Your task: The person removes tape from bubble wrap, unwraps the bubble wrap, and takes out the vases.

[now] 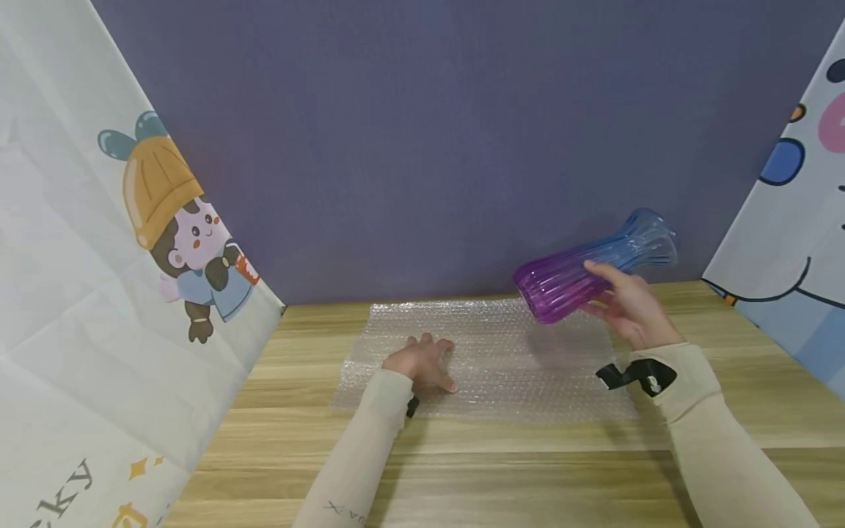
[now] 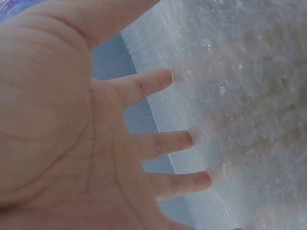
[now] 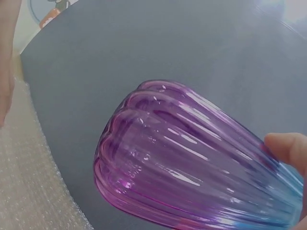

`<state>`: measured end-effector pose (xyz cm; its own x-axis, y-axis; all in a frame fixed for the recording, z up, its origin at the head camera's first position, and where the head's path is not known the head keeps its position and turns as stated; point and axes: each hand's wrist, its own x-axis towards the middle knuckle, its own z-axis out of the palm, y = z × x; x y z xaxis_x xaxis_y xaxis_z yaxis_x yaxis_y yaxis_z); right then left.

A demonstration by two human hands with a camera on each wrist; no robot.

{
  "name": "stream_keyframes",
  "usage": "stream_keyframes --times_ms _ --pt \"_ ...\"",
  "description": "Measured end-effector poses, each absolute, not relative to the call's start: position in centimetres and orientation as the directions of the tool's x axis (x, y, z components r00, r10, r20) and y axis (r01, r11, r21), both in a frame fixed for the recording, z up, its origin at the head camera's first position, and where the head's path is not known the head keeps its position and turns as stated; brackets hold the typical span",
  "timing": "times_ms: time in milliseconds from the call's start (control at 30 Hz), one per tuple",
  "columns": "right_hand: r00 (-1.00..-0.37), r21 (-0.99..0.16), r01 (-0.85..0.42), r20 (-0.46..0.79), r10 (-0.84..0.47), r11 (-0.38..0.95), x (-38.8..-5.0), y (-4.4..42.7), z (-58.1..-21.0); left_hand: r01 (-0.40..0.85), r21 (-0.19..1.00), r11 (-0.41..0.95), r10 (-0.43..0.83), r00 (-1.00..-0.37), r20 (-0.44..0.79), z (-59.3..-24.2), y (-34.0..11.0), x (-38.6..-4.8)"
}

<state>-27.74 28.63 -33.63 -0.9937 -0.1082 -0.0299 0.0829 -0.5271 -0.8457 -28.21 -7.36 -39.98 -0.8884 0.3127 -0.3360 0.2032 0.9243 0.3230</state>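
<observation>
A ribbed glass vase (image 1: 561, 282), purple at its base and fading to blue at the flared mouth, is tilted above the right part of a bubble wrap sheet (image 1: 488, 367). My right hand (image 1: 632, 308) grips the vase round its middle, with the mouth up to the right and the base down to the left. In the right wrist view the vase's purple base (image 3: 158, 158) fills the centre. My left hand (image 1: 420, 364) is over the left half of the sheet, fingers spread, fingertips touching the wrap (image 2: 249, 96) in the left wrist view.
The sheet lies flat on a wood-grain table (image 1: 290, 440). A dark blue-grey panel (image 1: 422, 147) rises behind it. White cartoon-printed cloths stand at the left (image 1: 59, 220) and right (image 1: 792, 257). A black strap (image 1: 637, 376) hangs at my right wrist.
</observation>
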Motion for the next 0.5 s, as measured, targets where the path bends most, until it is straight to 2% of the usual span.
stream_keyframes --times_ms 267,500 --pt "-0.998 -0.857 0.059 -0.062 -0.011 -0.513 -28.21 29.23 -33.87 0.194 0.346 0.918 0.315 -0.885 -0.342 -39.95 -7.44 -28.14" --pt "-0.996 -0.809 -0.027 -0.026 0.082 -0.587 -27.57 29.28 -33.27 0.198 0.337 0.920 0.314 -0.888 -0.336 -39.85 -7.46 -28.12"
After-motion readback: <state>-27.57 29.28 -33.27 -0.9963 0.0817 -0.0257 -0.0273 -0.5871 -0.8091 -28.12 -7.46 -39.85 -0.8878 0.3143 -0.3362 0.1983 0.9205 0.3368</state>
